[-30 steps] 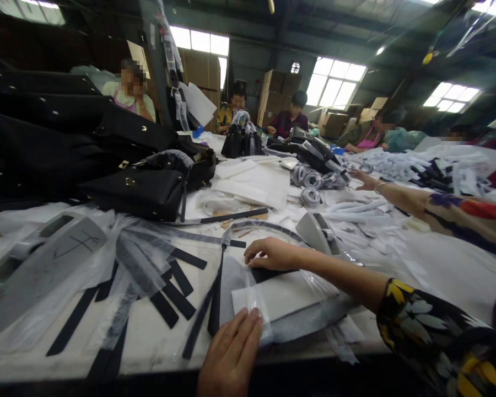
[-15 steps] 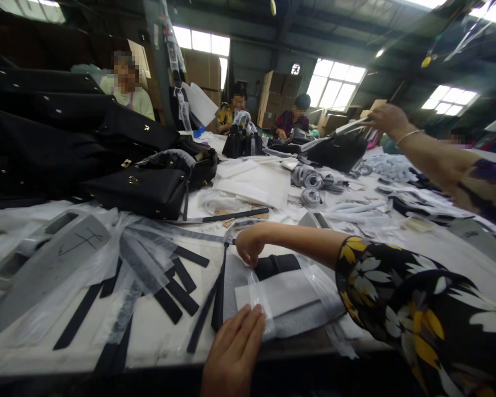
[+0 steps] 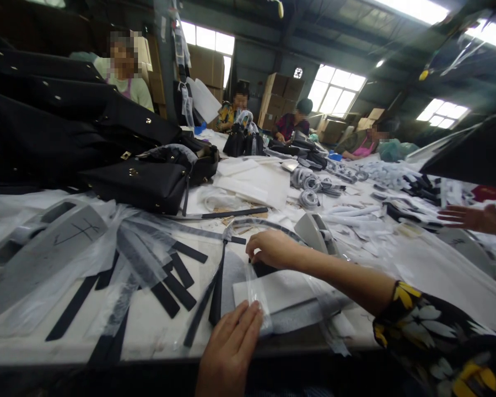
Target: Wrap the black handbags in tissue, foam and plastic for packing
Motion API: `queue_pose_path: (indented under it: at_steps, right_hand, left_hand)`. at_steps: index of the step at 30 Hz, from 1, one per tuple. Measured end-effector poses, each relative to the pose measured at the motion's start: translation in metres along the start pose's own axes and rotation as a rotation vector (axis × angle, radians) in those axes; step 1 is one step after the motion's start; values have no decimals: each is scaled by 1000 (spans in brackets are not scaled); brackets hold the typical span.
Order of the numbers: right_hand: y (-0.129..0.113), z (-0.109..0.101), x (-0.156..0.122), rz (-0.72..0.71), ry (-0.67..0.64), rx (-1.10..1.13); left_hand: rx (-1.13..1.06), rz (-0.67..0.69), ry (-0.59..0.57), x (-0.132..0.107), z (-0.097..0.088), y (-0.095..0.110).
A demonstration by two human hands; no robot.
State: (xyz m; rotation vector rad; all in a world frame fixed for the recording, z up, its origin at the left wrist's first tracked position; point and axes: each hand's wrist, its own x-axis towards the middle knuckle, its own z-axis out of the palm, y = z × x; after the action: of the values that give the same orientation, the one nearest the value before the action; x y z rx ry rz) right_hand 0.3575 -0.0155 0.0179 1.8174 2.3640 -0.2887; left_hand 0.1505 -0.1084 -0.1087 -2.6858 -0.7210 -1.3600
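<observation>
In front of me a bag panel wrapped in grey sheeting lies on the table, with a folded white paper on top. Strips of clear tape cross the paper. My left hand lies flat at the panel's near edge, fingers stretched over the end of one strip. At the far end of this strip my right hand is bent down, its fingers pinched where the tape meets them. A black part shows under that hand. One wrapped strap arches behind it.
Black handbags are piled at left. A grey tape dispenser stands near black strips. Another dispenser sits beyond my right arm. A co-worker's hand is at right, below a black bag. Other people work behind.
My right hand has lifted slightly and shifted right, its arm now lower. My left hand stays put. The co-worker's arm and black bag have moved right.
</observation>
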Motion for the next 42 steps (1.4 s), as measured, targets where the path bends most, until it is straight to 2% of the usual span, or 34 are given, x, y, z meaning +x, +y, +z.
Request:
queue_pose_path:
  at_steps: [5,9,11,17,21,24,30,35,38,42]
  right_hand:
    - [3,1,-16,-113,154,47]
    - [3,-9,-17,-86,173,82]
    - [2,-13,-11,-49,119,83]
    - [-8,-13,24,61,-214,-25]
    - [-18,-12,47,45,-315,-68]
    - [-22,-7,60,27,-344,-81]
    - [-9,13,61,59,-113,-13]
    - [7,14,25,-72,-49,126]
    - [6,27,1,-138,-62,208]
    - [-1,54,-1,-21,23,258]
  left_hand:
    - [8,1,4,2,-2,1]
    - [9,-4,-12,3,-2,1]
    - [11,-2,-17,3,-2,0]
    - [28,42,-22,3,-2,-3]
    - [36,22,-25,2,-1,-2]
    - [34,7,-18,3,-1,-1]
    - [48,22,-24,1,-1,0]
    - [51,26,-8,-2,0,0]
    - [72,34,-16,-2,0,-1]
    - [102,38,2,-1,2,0]
